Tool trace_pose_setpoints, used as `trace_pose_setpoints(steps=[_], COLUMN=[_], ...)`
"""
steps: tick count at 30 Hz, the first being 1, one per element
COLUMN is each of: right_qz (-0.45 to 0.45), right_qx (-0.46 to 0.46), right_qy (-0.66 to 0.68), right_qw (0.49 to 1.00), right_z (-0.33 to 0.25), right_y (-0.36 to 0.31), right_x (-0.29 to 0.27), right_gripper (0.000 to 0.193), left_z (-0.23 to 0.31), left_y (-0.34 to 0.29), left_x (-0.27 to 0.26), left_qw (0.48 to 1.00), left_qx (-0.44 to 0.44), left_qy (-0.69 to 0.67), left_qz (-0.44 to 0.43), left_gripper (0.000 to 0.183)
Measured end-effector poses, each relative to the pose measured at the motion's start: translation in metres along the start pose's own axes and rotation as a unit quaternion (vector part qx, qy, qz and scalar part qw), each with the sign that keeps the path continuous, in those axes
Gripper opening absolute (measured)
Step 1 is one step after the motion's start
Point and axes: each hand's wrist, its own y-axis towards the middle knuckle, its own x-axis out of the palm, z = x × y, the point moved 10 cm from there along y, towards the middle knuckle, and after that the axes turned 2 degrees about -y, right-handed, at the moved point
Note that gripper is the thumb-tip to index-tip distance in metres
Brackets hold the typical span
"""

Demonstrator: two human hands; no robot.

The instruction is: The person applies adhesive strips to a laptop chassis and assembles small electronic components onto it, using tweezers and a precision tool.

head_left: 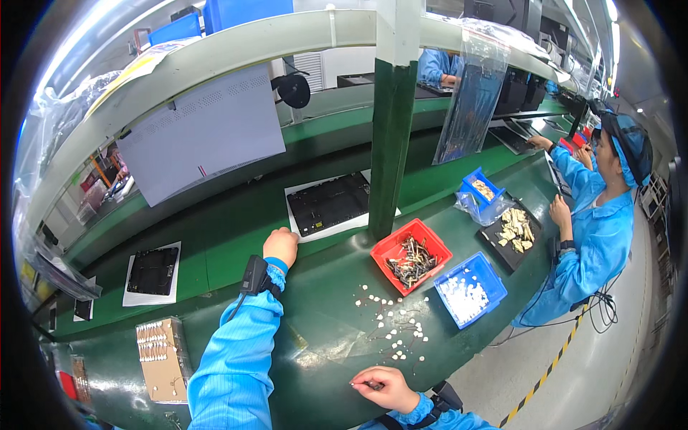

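Observation:
My left hand (281, 246) reaches forward, its fingers curled at the left edge of a white sheet (312, 234). On that sheet lies a flat black laptop-cover-like panel (331, 203). The fingertips are partly hidden. Near the front edge of the green bench, my right hand (387, 390) is closed, with thumb and fingers pinched together around a small dark object (374, 385) whose kind I cannot make out. Just beyond it, several small white pieces with thin dark leads (390, 331) are scattered over the bench top.
A red bin (375, 252) of thin dark strips and a blue bin (453, 320) of white pieces stand to the right. Beyond are a black tray (494, 247) and a green post (393, 143). A cardboard piece (163, 373) lies left. A co-worker (602, 208) works at right.

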Motion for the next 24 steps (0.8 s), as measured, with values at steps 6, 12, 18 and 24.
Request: trace_pose_setpoints(steps=[6,12,18,24], right_qz=[-0.016,-0.014,0.004,-0.003], right_qx=[-0.019,0.003,-0.009,-0.006], right_qy=[-0.006,-0.049,-0.046,-0.056], right_qw=[1.000,0.999,0.999,0.998], right_z=[-0.009,-0.003,-0.004,-0.001], right_y=[0.006,0.005,0.004,0.003], right_x=[0.004,0.006,0.007,0.003], right_gripper=[0.011,0.011,0.010,0.015], left_z=[-0.003,-0.096,-0.139,-0.099], left_y=[0.000,-0.041,-0.067,-0.083], left_x=[-0.010,-0.003,0.015,-0.116], left_qw=[0.999,0.848,0.624,0.612], left_qx=[0.032,-0.250,-0.436,-0.317], left_qy=[0.034,-0.434,-0.567,-0.483], left_qz=[-0.009,0.174,0.316,0.541], left_gripper=[0.015,0.009,0.024,0.055])
